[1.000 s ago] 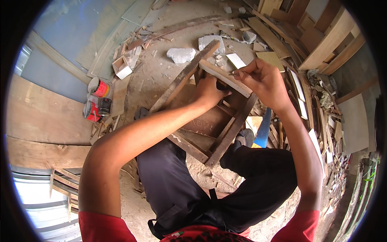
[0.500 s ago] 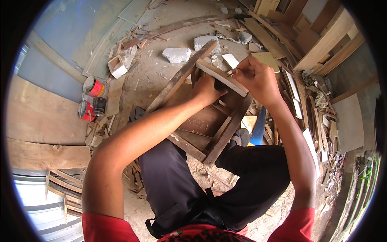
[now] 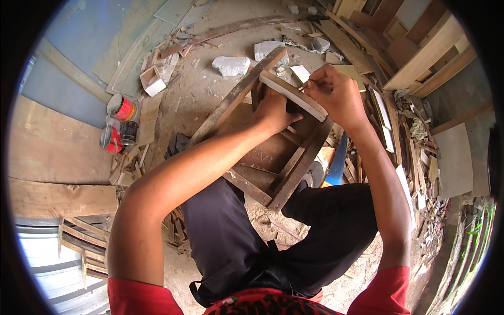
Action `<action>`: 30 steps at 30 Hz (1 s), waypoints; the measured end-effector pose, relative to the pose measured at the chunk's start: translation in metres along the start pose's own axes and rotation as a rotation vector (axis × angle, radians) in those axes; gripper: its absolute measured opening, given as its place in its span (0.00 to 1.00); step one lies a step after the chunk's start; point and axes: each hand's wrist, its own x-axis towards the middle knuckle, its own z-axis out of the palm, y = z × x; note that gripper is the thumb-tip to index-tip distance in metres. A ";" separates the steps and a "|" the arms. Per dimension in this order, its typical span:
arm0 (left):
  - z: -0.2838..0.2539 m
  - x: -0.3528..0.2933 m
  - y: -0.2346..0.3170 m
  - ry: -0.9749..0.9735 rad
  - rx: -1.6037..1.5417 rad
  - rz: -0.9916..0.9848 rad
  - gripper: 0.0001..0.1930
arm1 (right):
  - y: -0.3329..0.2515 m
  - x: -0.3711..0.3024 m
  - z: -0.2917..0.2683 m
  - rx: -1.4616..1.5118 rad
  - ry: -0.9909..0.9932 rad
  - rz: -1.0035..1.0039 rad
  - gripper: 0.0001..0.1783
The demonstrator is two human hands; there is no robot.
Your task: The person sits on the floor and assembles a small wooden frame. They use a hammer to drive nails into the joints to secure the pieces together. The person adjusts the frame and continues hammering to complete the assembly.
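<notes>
A dark, worn wooden frame (image 3: 295, 177) like a small stool or box rests tilted by my knees. Across its far end lies a pale wooden strip (image 3: 292, 98). My left hand (image 3: 274, 114) reaches into the frame just below the strip, its fingers curled and partly hidden, the thumb pointing right. It seems to grip the frame's wood. Over the strip's right half, my right hand (image 3: 334, 97) is closed in a pinch. Something small and thin shows at its fingertips, too small to name.
A blue saw blade (image 3: 337, 161) stands right of the frame. Paint cans (image 3: 124, 108) sit at the left near a small open box (image 3: 152, 81). White stone blocks (image 3: 231, 65) lie beyond the frame. Scrap wood and planks (image 3: 420, 60) crowd the right side.
The frame has shifted slightly, its near corner a little farther from me and the pale strip slightly right. Both hands moved a little with it; the right hand keeps its pinch.
</notes>
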 end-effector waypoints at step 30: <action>-0.007 -0.004 0.009 -0.046 -0.138 -0.121 0.24 | 0.014 -0.003 0.021 0.212 0.041 -0.005 0.14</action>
